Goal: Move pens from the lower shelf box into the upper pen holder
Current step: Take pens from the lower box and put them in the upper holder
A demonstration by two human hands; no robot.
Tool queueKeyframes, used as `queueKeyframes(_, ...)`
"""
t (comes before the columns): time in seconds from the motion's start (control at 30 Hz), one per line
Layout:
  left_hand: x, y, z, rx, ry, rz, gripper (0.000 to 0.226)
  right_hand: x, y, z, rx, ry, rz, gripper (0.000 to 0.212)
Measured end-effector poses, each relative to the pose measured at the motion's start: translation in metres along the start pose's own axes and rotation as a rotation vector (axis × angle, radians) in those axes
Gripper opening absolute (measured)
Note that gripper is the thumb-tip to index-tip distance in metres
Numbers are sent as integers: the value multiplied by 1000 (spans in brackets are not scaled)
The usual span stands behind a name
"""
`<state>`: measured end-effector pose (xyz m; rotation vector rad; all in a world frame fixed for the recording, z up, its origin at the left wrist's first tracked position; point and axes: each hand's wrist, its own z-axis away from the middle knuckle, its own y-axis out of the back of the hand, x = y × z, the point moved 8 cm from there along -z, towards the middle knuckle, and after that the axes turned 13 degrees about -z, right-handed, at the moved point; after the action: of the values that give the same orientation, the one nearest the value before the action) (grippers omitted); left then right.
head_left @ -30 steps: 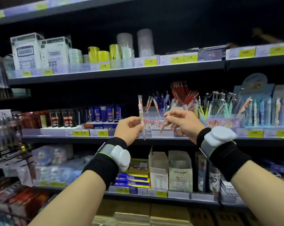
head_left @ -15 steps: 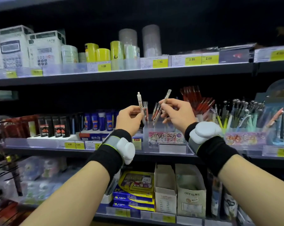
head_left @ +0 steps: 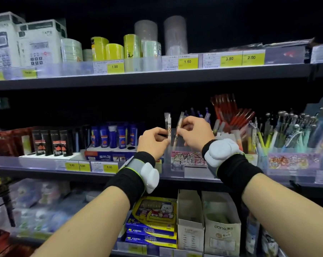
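My left hand [head_left: 153, 141] pinches a white patterned pen [head_left: 167, 123] that stands upright. Close beside it, my right hand [head_left: 194, 134] grips a second, slimmer pen [head_left: 179, 125] that leans to the right. Both pens hang over the clear pen holder [head_left: 186, 158] on the middle shelf, their lower tips at about its rim. The holder carries a pink printed label, and more pens stand in it behind my right hand. Below on the lower shelf stand two open cardboard boxes [head_left: 189, 221], whose insides I cannot see.
Red pens [head_left: 231, 112] and a holder of pastel pens [head_left: 287, 138] fill the shelf to the right. Blue and black bottles [head_left: 112, 136] stand to the left. Tape rolls and calculator boxes [head_left: 38, 43] sit on the top shelf. Crayon packs [head_left: 153, 225] lie beside the cardboard boxes.
Both hands have risen from shelf-edge height to over the pen holder and drawn closer together. The right hand's pen has turned from pointing down to nearly upright.
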<state>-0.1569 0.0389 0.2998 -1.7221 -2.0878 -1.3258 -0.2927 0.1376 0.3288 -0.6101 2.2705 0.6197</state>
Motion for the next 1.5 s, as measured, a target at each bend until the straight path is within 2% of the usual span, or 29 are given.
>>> queueKeyframes(0.2,-3,-1,0,-4,0,-36,8,-1,-2,1,-15,-51,97,7)
queueKeyframes(0.43,-6,4,7,16,42,-82,8,-7,-10,8,-69,-62,205,12)
queueKeyframes(0.6,-10,18,14,41,75,-59,16,-13,-7,14,-34,-49,172,9)
queueKeyframes(0.8,-8,29,18,75,24,-9,12,-24,-6,23,-12,20,60,8)
queueKeyframes(0.93,-8,36,32,55,-69,-17,9,-33,-26,42,-138,42,20,11)
queueKeyframes(1.1,-29,42,59,-36,-124,-63,9,-42,-59,73,-266,76,86,15)
queueKeyframes(1.27,-65,47,90,-153,-108,-130,16,-34,-94,103,-403,71,171,20)
queueKeyframes(1.5,-137,47,137,-235,31,-208,7,15,-143,156,-662,-58,338,27)
